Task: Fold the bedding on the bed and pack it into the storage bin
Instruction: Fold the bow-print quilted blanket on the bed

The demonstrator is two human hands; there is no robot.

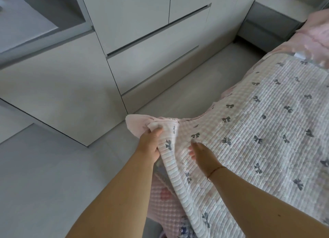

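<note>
A quilted pink-and-white blanket (258, 123) printed with small grey bows lies spread over the bed at the right. My left hand (150, 145) grips its near left corner, bunched with the pink frilled edge, and lifts it off the bed. My right hand (201, 153) lies flat on the blanket just right of that corner, fingers extended, holding nothing. Under the lifted corner a pink textured sheet (163, 205) shows. No storage bin is in view.
White wardrobe doors and drawers (153, 45) stand along the far side of a narrow strip of grey floor (187, 98). A grey nightstand (267, 27) sits at the top right, beside a pink pillow (315, 34) on the bed.
</note>
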